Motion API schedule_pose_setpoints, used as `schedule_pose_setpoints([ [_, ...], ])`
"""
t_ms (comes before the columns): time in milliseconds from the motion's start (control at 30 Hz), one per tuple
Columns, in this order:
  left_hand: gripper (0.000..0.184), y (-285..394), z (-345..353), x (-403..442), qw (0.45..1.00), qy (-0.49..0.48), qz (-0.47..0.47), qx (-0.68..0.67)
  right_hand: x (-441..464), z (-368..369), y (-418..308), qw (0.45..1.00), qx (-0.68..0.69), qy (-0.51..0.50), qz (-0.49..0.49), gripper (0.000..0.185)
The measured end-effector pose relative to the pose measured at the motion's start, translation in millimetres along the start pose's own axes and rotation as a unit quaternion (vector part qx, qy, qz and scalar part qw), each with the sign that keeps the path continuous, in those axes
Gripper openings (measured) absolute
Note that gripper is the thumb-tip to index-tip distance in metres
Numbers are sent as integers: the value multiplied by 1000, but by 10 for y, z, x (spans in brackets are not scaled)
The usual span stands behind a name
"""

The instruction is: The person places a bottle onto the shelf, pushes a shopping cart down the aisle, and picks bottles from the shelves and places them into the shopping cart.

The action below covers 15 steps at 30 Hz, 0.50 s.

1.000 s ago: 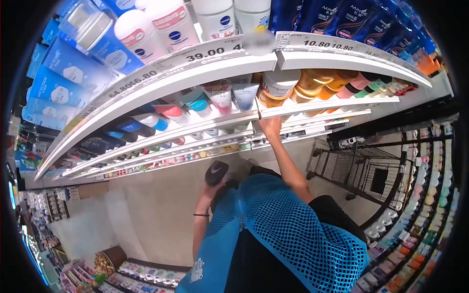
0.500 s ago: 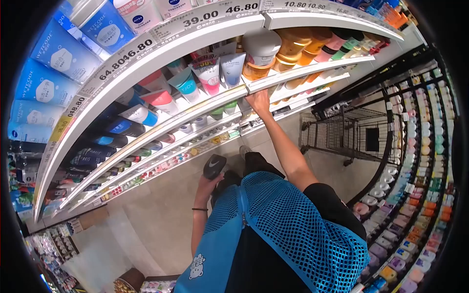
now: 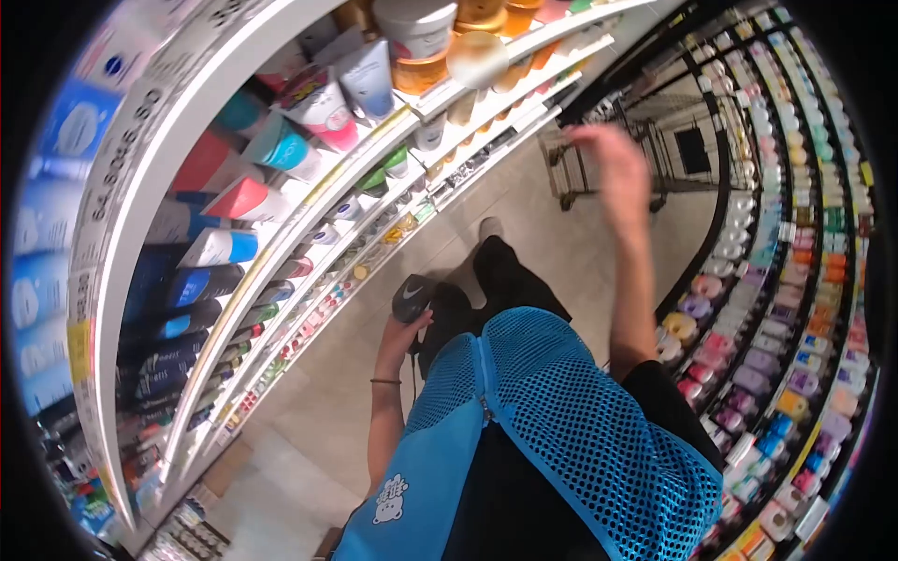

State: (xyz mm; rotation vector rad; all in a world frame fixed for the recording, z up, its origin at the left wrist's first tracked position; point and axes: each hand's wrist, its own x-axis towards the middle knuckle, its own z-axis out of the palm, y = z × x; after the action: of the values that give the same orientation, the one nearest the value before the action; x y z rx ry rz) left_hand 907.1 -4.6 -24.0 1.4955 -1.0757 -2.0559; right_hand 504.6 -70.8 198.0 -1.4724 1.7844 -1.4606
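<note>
My left hand (image 3: 404, 335) is closed round a dark rounded object (image 3: 412, 299) with a light curved mark, low in front of my body. My right hand (image 3: 613, 168) is raised to the right of the shelves, touching none of them; motion smears its fingers. Nearest to it on the left are the shelf fronts, with a white-lidded orange jar (image 3: 416, 42) on an upper shelf. Upright tubes stand left of the jar, among them a pale blue tube (image 3: 367, 79), a pink and white tube (image 3: 321, 110) and a teal and white tube (image 3: 282, 148).
A dark wire shopping cart (image 3: 664, 140) stands beyond my right hand. Curved shelves of colourful bottles (image 3: 781, 374) run along the right side. Blue packages (image 3: 42, 224) line the far left. My light shoe (image 3: 489, 227) rests on the floor (image 3: 528, 196).
My right hand has left the shelf edge and moved right and up. The view has turned, so the shelves now slant steeply on the left. My left hand still holds the dark object.
</note>
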Motion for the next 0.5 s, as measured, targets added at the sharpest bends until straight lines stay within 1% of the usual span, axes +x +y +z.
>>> schedule_pose_setpoints([
  [33, 34, -5, -4, 78, 999, -17, -1, 32, 67, -242, -430, 997, 49, 13, -58, 46],
  [67, 34, 17, 3, 140, 997, -33, -2, 65, 170, -530, -709, 976, 154, -15, -153, 55],
  [133, 31, 124, 116, 254, 997, -35, 2, 72, 194, -965, -1178, 944, 198, -67, -257, 53],
  [200, 30, 232, 241, 431, 994, -55, 15, 91, 181, -1275, -1481, 918, 203, -130, -315, 52],
  [233, 21, 358, 358, 474, 990, -57, 13, 128, 154, -1393, -1549, 912, 197, -150, -328, 51],
  [267, 21, 415, 446, 570, 988, -65, 11, 142, 127, -1485, -1569, 908, 190, -164, -334, 50],
  [333, 21, 514, 692, 771, 982, -87, 46, 158, 83, -1691, -1557, 905, 176, -182, -341, 49],
  [400, 22, 622, 1028, 904, 981, -94, 46, 163, 51, -1902, -1470, 907, 167, -182, -341, 47],
  [467, 34, 614, 1337, 1153, 984, -104, 67, 128, 21, -2134, -1345, 910, 162, -171, -341, 45],
  [500, 40, 659, 1521, 1228, 982, -114, 54, 140, 0, -2250, -1276, 913, 162, -162, -338, 44],
])
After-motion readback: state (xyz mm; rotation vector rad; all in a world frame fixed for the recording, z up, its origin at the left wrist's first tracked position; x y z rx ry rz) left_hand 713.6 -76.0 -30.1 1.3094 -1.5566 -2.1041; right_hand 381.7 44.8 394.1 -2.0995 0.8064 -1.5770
